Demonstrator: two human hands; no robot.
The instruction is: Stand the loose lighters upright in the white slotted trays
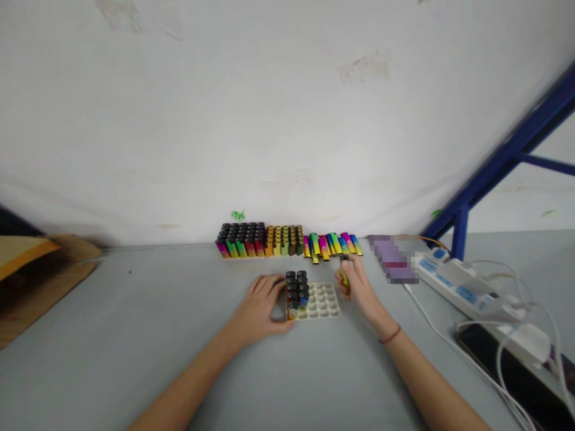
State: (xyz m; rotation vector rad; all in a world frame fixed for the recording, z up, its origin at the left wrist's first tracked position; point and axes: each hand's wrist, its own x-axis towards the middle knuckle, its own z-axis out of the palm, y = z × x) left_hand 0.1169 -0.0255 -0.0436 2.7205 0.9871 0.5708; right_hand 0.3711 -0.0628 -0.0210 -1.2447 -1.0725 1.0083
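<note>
Scuffed white wall (287, 108), blue metal frame (494, 164)

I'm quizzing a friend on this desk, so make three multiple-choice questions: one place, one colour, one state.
1. Where is the power strip from the tray? A) right B) left C) on top
2. What colour is the lighter in the right hand? A) blue B) yellow C) white
3. What is the left hand doing? A) gripping the power strip B) touching the tray's lighters C) hanging off the table
1 A, it sits rightward. 2 B, yellow shows between its fingers. 3 B, fingers rest against them.
</note>
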